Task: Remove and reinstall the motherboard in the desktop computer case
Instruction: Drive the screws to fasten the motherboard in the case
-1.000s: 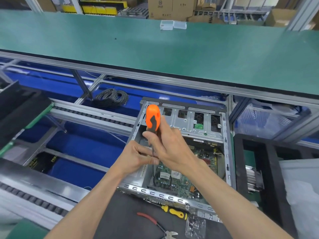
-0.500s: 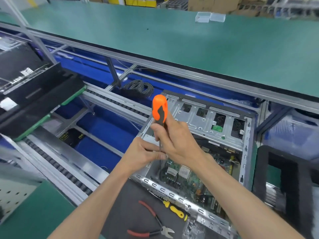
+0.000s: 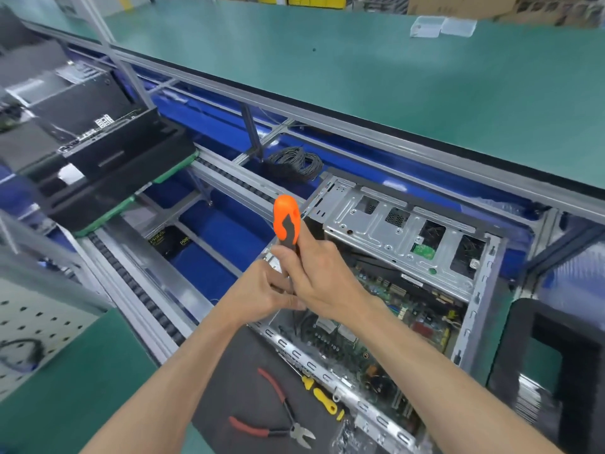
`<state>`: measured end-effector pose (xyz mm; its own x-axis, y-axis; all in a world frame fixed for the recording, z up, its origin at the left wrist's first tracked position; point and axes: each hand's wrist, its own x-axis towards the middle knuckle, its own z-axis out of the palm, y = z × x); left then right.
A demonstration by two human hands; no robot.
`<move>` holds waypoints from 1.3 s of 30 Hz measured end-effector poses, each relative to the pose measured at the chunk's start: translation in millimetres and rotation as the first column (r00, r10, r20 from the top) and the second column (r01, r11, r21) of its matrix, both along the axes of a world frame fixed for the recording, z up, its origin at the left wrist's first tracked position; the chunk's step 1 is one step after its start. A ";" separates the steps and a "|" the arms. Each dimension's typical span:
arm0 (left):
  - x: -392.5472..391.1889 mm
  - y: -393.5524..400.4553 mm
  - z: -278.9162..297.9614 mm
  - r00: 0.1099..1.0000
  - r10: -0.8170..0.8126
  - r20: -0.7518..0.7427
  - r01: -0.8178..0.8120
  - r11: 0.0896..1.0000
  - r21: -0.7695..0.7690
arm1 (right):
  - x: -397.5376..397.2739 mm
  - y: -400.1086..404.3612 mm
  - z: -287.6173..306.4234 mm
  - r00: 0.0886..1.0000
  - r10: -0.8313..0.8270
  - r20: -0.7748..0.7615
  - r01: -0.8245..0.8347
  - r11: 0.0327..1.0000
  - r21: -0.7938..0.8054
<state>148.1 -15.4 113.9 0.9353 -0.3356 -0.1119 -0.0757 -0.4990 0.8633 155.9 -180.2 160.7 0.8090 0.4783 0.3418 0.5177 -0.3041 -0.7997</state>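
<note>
Pegboard (image 3: 49, 326) sits at the far left edge with a dark cable loop (image 3: 19, 355) lying on it, and above it black trays (image 3: 108, 178) rest on a roller conveyor (image 3: 144, 299) that runs diagonally across blue panels. Further right, a coil of black wire (image 3: 294, 163) lies just beyond the near rail, under the long green desk (image 3: 393, 77) that spans the top, where two clear plastic boxes (image 3: 442, 26) stand. Near the bottom, red-handled pliers (image 3: 275, 417) lie on a dark mat (image 3: 235, 381), with a yellow-handled tool (image 3: 322, 399) just beside them against the case rim. The left hand (image 3: 262, 296) has its fingers curled and pinching at the shaft just below the right hand, though what exactly the fingertips touch is hidden. The right hand (image 3: 322, 273) grips the lower part of an orange and black screwdriver (image 3: 287, 221), which stands nearly upright with its tip hidden down inside the computer case (image 3: 402, 231). The case lies on its side with its open face up, and the green motherboard (image 3: 406, 319) sits inside it on the floor of the case, partly covered by both hands and the right forearm. At the far right, a black foam frame (image 3: 556, 329) stands beside the case.
</note>
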 end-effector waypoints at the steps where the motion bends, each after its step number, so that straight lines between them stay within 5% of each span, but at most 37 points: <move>1: -0.5 0.1 -0.2 1.000 0.001 0.002 -0.001 1.000 0.008 | -0.1 0.1 -0.9 1.000 0.006 -0.002 -0.006 1.000 0.000; 14: -8.1 4.8 -2.6 0.996 0.085 -0.028 -0.080 0.986 0.146 | -6.2 5.0 -14.3 1.000 0.022 0.001 -0.022 1.000 -0.001; 39: -13.5 6.2 -1.9 0.996 0.085 -0.030 -0.082 0.993 0.089 | -5.9 9.1 -19.9 0.997 0.035 0.070 -0.036 0.999 0.017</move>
